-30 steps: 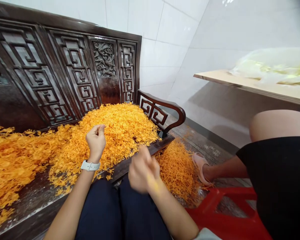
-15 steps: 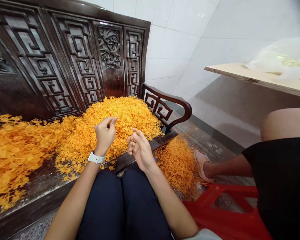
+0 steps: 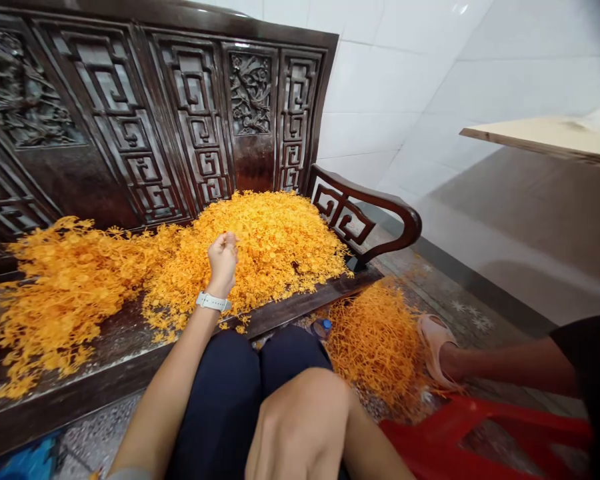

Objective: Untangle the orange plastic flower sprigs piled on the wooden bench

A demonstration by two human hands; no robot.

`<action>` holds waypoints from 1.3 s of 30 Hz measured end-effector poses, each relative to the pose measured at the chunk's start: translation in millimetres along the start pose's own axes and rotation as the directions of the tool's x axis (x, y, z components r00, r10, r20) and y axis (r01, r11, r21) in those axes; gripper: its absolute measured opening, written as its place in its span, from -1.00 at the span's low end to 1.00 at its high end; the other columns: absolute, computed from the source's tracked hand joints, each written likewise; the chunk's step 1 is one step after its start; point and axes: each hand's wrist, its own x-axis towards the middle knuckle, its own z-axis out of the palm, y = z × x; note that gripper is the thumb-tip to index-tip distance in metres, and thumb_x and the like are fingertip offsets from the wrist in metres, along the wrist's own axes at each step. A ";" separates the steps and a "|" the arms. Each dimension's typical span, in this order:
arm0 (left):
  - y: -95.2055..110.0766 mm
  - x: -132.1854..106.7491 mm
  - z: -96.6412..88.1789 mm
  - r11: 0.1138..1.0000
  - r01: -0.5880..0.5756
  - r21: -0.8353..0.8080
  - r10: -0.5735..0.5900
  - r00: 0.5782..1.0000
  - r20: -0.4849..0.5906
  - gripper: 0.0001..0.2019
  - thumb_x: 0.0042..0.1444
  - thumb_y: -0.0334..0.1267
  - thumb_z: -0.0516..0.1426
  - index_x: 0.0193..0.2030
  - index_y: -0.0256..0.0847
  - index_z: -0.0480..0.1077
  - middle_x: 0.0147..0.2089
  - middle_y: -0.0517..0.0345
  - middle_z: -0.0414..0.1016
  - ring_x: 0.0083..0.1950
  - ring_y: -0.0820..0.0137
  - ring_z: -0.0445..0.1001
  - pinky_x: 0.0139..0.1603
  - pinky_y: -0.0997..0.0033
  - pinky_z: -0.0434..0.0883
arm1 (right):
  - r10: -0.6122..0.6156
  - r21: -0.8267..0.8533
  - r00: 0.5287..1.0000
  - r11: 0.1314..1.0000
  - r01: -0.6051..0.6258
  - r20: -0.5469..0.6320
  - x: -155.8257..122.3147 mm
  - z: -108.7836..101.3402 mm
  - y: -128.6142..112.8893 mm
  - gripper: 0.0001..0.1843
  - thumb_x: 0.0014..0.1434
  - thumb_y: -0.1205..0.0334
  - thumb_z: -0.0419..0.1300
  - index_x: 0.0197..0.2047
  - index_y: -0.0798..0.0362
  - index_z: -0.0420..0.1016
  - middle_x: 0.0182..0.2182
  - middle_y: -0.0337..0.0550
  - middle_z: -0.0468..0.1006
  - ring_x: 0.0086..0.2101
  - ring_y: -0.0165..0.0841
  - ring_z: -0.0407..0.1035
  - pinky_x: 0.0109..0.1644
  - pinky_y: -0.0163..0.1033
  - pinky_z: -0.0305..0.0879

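Observation:
A big heap of small orange flower pieces (image 3: 275,240) lies on the seat of a dark carved wooden bench (image 3: 130,120). Bushier orange sprigs (image 3: 65,293) are piled further left on the seat. My left hand (image 3: 223,257), with a white watch on its wrist, hovers over the heap's near edge. Its fingers are curled shut, and what they hold is hidden. My right hand (image 3: 295,427) sits low over my dark-trousered lap, close to the camera. Only its back shows, with the fingers hidden.
A mound of bare orange stems (image 3: 375,340) lies on the floor by the bench's right end. Beside it are another person's foot in a pink slipper (image 3: 433,340), their leg, and a red plastic stool (image 3: 480,440). A wooden tabletop (image 3: 545,137) juts in at upper right.
My right hand has dropped from beside the left hand down to my lap. My left hand has closed into a fist over the heap. The view has swung left.

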 end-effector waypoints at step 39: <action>50.8 -9.4 6.1 0.783 0.425 -0.455 -0.392 0.904 0.170 -0.71 0.46 -0.35 0.05 -0.37 -0.16 0.20 -0.66 0.47 -0.15 -0.71 0.60 -0.17 -0.68 0.59 -0.17 | -0.558 -0.337 -0.182 0.696 -0.634 -0.810 -36.3 -34.0 9.9 -0.83 0.40 0.11 0.25 -0.25 -0.05 0.53 -0.33 -0.20 0.54 -0.32 -0.30 0.35 -0.09 -0.14 0.20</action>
